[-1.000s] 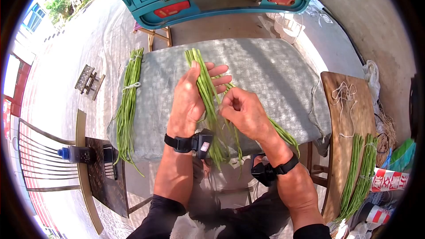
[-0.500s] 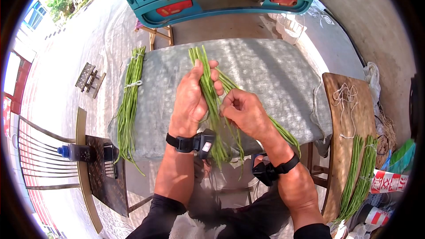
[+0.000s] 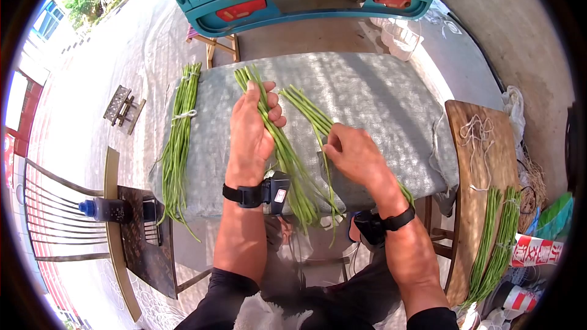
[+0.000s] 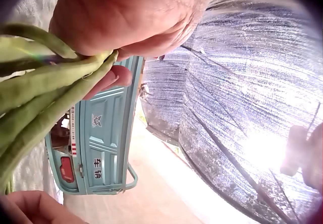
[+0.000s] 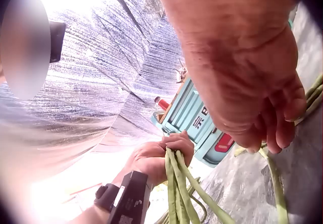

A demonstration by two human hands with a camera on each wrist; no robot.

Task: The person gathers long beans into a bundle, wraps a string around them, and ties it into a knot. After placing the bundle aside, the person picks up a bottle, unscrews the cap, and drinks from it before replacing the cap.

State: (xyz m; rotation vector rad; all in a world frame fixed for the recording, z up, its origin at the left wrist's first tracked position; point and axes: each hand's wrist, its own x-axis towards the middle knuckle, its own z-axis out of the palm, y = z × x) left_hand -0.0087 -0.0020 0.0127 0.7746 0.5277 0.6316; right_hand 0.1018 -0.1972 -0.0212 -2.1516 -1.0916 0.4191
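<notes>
My left hand (image 3: 249, 131) grips a bunch of green long beans (image 3: 286, 168) near its upper end, the thumb lying along the stalks. In the left wrist view the same beans (image 4: 45, 90) pass thick and close under the palm. To the right, my right hand (image 3: 356, 154) has its fingers curled, pinching one long bean (image 5: 276, 191) at the fingertips. A few loose long beans (image 3: 304, 107) lie slantwise on the cloth-covered table (image 3: 373, 95), running under that hand. At the table's left edge lies a tied bundle of long beans (image 3: 181, 128) with white string round it.
A wooden bench (image 3: 461, 220) on the right bears more bean bundles (image 3: 507, 232) and white strings (image 3: 477, 128). On the left, a chair (image 3: 137, 232) holds a dark bottle (image 3: 110, 209) with a blue cap. A teal truck (image 3: 306, 0) stands beyond the table.
My left hand has moved left with its bunch, its fingers now curled in further. My right hand has shifted right, and the hands are farther apart, with the loose beans showing between them.
</notes>
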